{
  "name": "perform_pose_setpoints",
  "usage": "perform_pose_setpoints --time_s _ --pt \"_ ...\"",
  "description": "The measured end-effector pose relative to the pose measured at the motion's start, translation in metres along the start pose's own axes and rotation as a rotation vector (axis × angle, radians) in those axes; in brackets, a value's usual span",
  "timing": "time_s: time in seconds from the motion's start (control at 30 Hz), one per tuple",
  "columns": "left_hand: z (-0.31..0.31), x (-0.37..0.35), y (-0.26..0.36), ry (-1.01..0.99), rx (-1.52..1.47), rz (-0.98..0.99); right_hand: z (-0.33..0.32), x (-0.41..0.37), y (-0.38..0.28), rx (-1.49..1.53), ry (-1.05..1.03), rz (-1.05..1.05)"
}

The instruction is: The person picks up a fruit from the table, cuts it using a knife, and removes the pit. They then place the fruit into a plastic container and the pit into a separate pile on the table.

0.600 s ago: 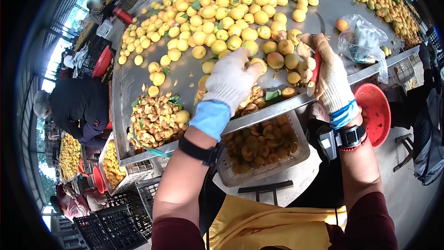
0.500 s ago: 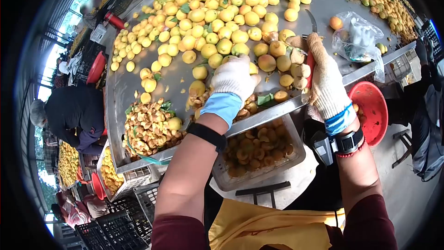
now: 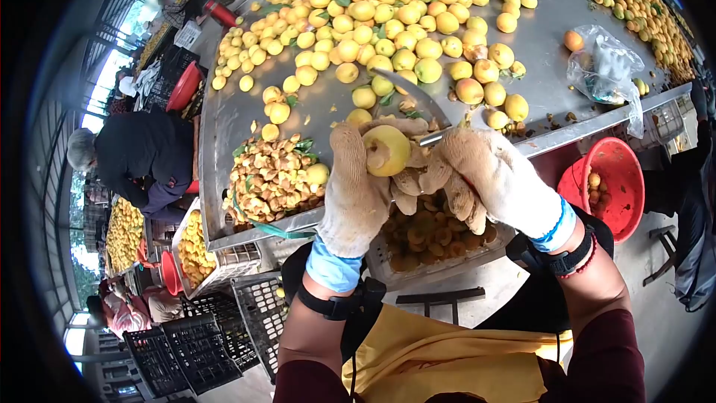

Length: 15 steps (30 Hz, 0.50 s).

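Observation:
My left hand (image 3: 356,186), in a knitted glove with a blue cuff, closes around a yellow apricot (image 3: 387,151) with a brownish patch. Beside it, my right hand (image 3: 485,175), gloved alike, grips a knife with a curved blade (image 3: 418,95); its handle is hidden in the fist. The blade points up and left, behind the apricot. Both hands are close together over the metal table's front edge. Below them sits a clear plastic bin (image 3: 440,272) of apricot halves, partly covered by the gloves. Loose apricots (image 3: 418,37) spread across the table beyond.
A heap of apricot scraps (image 3: 276,183) lies on the metal table (image 3: 224,123) at left. A plastic bag (image 3: 608,67) rests at right, above a red basin (image 3: 623,186). Black crates (image 3: 194,351) stand at lower left. Another person (image 3: 138,157) bends over at far left.
My left hand has come back from the pile with an apricot in it. My right hand has moved left, bringing the knife beside the fruit. The view has shifted slightly.

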<state>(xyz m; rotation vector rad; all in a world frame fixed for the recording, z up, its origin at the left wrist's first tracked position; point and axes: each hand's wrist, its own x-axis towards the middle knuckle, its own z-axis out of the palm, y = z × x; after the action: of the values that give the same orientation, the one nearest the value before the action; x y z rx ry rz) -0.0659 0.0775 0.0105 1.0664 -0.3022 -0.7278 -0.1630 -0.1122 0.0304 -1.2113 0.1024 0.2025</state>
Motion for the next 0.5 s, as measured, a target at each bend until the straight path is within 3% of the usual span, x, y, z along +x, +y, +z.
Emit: perform_pose_setpoints --time_s 0.07,0.17,0.23,0.3,0.5 --pt "0.004 -0.016 0.000 0.081 0.050 0.034 0.022 -0.005 -0.001 -0.222 -0.001 -0.097" --pt "0.001 -0.032 -0.004 0.207 0.104 0.106 0.045 -0.005 -0.010 -0.209 -0.024 -0.018" --pt "0.000 -0.040 0.002 0.291 0.373 0.131 0.053 0.000 -0.011 -0.280 -0.020 -0.018" --pt "-0.008 -0.043 0.001 0.324 0.387 0.147 0.059 0.006 -0.006 -0.348 -0.023 -0.013" --pt "-0.023 -0.039 0.000 0.388 0.465 0.299 0.064 0.023 0.020 -0.626 0.044 -0.230"
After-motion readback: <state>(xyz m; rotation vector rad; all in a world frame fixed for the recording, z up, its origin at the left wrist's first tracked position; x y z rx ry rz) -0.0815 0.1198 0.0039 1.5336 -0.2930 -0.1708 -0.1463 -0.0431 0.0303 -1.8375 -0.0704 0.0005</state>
